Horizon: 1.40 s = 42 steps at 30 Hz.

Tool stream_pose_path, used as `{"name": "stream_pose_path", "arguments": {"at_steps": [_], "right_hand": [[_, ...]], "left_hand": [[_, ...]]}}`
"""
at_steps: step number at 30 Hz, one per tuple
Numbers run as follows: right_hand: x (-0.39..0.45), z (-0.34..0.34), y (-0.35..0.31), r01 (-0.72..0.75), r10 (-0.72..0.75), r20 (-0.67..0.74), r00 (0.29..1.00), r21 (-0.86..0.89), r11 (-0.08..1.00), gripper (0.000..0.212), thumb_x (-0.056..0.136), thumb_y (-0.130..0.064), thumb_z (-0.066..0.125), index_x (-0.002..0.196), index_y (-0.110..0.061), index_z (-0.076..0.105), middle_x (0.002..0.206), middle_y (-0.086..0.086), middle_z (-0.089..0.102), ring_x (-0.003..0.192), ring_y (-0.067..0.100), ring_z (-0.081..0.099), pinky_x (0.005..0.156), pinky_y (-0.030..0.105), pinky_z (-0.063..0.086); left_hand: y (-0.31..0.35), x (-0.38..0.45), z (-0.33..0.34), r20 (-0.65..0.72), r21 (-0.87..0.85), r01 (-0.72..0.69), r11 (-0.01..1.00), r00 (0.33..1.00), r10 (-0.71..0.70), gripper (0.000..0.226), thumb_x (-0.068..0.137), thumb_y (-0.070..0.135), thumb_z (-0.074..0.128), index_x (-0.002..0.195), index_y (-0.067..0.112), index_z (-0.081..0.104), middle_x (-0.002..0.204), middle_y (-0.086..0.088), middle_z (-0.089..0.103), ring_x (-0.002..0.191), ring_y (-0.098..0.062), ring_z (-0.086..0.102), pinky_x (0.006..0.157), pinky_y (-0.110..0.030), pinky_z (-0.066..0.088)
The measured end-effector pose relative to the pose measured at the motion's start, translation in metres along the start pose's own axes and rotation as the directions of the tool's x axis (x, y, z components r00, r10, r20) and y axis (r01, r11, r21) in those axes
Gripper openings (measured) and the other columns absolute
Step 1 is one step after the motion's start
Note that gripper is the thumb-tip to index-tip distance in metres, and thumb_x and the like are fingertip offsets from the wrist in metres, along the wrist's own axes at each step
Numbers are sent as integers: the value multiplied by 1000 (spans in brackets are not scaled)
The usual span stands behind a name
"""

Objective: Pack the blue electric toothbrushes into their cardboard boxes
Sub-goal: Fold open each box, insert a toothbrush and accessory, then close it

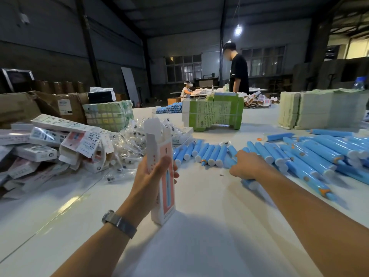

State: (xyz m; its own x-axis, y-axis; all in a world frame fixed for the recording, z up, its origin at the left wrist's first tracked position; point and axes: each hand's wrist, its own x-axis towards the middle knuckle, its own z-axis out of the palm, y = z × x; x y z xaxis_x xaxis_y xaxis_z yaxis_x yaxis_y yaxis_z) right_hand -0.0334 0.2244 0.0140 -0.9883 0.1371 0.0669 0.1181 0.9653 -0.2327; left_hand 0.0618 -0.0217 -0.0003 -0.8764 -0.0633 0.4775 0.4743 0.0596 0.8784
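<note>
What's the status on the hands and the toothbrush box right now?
Left hand grips open-topped box, upright. Right hand curled on a blue toothbrush at the table pile. Nothing blocking the box mouth.

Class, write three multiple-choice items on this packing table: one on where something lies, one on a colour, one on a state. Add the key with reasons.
1. Where do the loose toothbrushes lie relative to the held box?
A to its right
B to its left
C inside it

2. What colour are the toothbrush bodies?
A green
B blue
C red

3. How is the top of the held box?
A taped shut
B crushed flat
C open, flaps up

Key: 1 A, they spread across the table on the right hand side. 2 B, every body is light blue. 3 C, the left hand holds it upright with white flaps standing.
</note>
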Motion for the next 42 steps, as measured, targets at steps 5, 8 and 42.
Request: {"name": "stream_pose_path", "arguments": {"at_steps": [5,8,42], "right_hand": [[-16,-26,-32,154,-72,-156,985,626,764,48,90,-28,58,135,-19,43,116,7,58,104,27,56,83,36,46],[-42,-43,-62,360,-203,-304,931,859,364,10,90,-20,57,99,-22,55,89,0,56,78,14,55,60,26,44],[-98,-50,-99,827,-479,-676,560,485,282,47,81,-25,79,112,-33,45,92,-16,58,79,3,58,62,16,50]], "left_hand": [[3,-2,1,33,-147,44,988,999,-39,114,41,101,53,117,15,58,79,-3,70,70,-20,68,66,-32,59],[5,-3,3,121,-267,166,949,983,-138,95,65,91,33,113,15,64,79,-11,71,69,-23,70,65,-36,57],[1,4,-6,262,-199,213,956,952,-158,79,68,86,33,86,20,73,73,-17,67,65,-28,68,62,-33,56]]}}
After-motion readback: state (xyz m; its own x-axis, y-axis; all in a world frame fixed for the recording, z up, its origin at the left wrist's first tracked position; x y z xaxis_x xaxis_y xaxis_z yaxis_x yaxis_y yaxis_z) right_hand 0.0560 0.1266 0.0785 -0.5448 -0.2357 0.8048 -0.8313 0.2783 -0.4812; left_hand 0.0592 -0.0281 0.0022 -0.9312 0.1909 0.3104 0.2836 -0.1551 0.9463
